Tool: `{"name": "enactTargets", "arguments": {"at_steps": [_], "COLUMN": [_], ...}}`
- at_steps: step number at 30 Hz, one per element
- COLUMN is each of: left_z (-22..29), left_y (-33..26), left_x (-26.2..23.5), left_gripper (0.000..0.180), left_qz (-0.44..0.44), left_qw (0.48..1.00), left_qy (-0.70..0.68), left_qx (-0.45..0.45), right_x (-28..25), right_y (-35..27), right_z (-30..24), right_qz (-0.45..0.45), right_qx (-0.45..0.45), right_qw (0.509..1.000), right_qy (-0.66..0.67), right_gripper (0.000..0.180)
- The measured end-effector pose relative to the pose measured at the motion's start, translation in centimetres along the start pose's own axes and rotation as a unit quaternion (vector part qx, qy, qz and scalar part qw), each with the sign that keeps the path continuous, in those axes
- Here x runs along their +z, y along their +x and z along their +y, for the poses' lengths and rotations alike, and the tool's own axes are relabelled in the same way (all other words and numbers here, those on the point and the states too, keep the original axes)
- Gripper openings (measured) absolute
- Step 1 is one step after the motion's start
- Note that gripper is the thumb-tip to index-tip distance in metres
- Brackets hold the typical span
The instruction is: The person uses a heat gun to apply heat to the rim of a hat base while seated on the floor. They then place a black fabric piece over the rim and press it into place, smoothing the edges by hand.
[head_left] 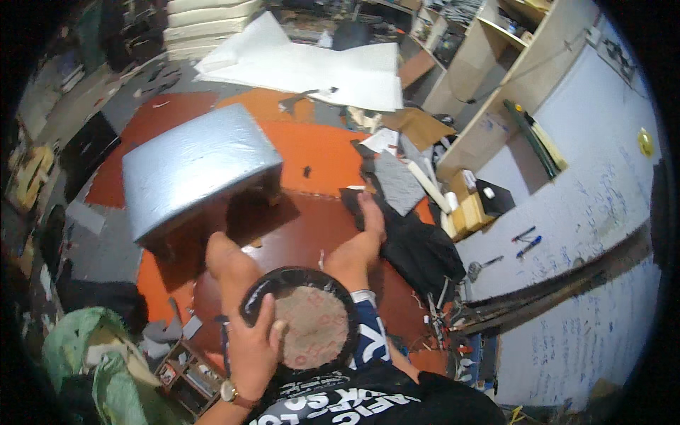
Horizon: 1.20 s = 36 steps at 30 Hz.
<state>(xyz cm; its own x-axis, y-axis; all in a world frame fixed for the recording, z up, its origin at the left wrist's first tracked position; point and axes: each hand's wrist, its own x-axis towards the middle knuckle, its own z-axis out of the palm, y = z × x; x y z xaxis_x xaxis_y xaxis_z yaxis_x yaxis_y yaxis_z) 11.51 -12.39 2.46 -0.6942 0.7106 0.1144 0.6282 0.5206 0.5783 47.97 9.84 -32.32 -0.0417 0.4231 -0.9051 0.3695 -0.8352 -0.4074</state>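
On my lap, between my bare legs, lies a round pad [312,327] with a shiny black rim and a beige middle bearing faint reddish print. My left hand [258,336] is closed on its left edge, fingers lying over the black rim. A watch [229,392] sits on that wrist. Some bare skin shows at the lower right beside my dark shirt, perhaps part of my right forearm. My right hand does not show. Ahead and to the left stands a low, box-like piece [202,166] covered in shiny silver material.
Orange and brown sheeting [312,156] covers the floor, with black cloth [418,248] at right. A white sheet [312,67] and stacked foam [209,25] lie farther back. Hand tools [437,322] lie right; a compartmented wooden box [191,375] and green sack [92,347] stand left.
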Motion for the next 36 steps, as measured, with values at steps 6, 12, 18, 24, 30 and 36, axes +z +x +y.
{"name": "enactTargets", "arguments": {"at_steps": [6, 12, 18, 24, 30, 36], "left_z": [-0.5, -0.1, -0.2, -0.8, -0.5, -0.5], "left_y": [-0.4, 0.0, -0.2, -0.5, 0.0, 0.0], "left_x": [0.2, 0.2, 0.1, 0.7, 0.4, -0.5], "left_gripper": [0.061, 0.06, 0.054, 0.047, 0.046, 0.059], "left_qz": [0.012, -0.02, -0.001, -0.003, -0.017, 0.052], "left_qw": [1.0, 1.0, 1.0, 1.0, 1.0, 0.992], "left_qy": [0.008, 0.007, 0.001, 0.009, -0.003, 0.081], "left_qx": [0.013, -0.008, -0.014, -0.024, -0.016, 0.076], "right_x": [-1.9, 7.7, 18.4, 20.2, 18.5, 13.9], "right_y": [-17.2, -39.0, -41.5, -38.9, -37.2, -35.5], "right_z": [-18.0, -25.9, -25.6, -24.6, -24.0, -23.6], "right_qz": [0.164, -0.107, -0.309, -0.327, -0.325, -0.337], "right_qx": [-0.404, -0.469, -0.389, -0.439, -0.46, -0.496], "right_qw": [0.853, 0.864, 0.779, 0.694, 0.673, 0.692], "right_qy": [-0.285, -0.15, -0.382, -0.468, -0.479, -0.401], "right_gripper": [0.051, 0.043, 0.059, 0.053, 0.054, 0.053]}}
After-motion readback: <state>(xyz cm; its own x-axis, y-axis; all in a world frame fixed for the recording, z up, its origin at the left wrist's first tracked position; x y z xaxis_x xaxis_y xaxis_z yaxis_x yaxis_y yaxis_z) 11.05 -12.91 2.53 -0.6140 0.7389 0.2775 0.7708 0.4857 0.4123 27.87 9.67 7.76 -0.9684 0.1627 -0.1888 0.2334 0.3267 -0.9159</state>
